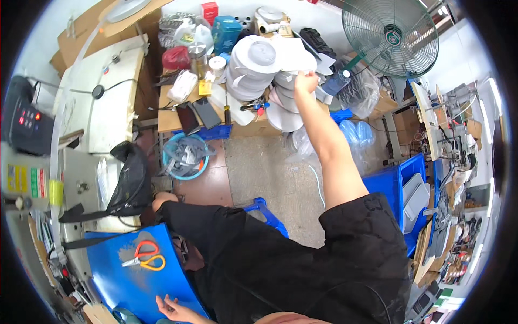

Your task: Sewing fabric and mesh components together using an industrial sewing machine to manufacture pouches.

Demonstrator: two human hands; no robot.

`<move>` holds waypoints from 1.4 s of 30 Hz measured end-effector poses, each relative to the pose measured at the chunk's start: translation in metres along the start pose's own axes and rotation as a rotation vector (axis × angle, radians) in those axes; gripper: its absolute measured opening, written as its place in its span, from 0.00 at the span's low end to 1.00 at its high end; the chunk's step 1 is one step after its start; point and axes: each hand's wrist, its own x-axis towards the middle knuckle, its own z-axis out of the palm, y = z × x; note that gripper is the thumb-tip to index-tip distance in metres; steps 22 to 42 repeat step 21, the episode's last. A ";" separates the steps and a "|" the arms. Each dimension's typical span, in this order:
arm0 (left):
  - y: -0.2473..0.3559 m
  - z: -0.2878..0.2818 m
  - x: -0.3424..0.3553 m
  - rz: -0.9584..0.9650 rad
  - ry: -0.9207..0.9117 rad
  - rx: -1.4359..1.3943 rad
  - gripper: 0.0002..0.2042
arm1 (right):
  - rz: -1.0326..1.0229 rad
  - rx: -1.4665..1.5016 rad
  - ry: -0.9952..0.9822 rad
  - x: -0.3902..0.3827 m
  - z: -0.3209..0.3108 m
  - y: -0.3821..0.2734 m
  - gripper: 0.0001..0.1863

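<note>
My right hand [306,82] is stretched far forward, its fingers closed at the near edge of a flat white sheet [295,54]. The sheet lies on top of a stack of grey-white tape rolls [288,86]. Left of that stack stands a taller pile of wide white rolls [253,70]. Down at the lower left, my left hand [170,309] has its fingers apart and nothing in them. It is over a blue board [118,270], near scissors [145,256] with one red and one yellow handle.
A screwdriver [227,110], a dark wallet-like case [206,113] and a small yellow box [205,87] lie on the table. A blue basin [186,167] with grey plastic stands below. A green fan [391,35] is at far right, above a blue crate [388,189].
</note>
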 end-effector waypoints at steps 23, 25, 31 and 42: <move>0.082 0.084 0.003 0.329 -0.375 0.234 0.12 | 0.199 -0.121 -0.506 0.127 0.005 0.037 0.23; 0.082 0.084 0.003 0.329 -0.375 0.234 0.12 | 0.199 -0.121 -0.506 0.127 0.005 0.037 0.23; 0.082 0.084 0.003 0.329 -0.375 0.234 0.12 | 0.199 -0.121 -0.506 0.127 0.005 0.037 0.23; 0.082 0.084 0.003 0.329 -0.375 0.234 0.12 | 0.199 -0.121 -0.506 0.127 0.005 0.037 0.23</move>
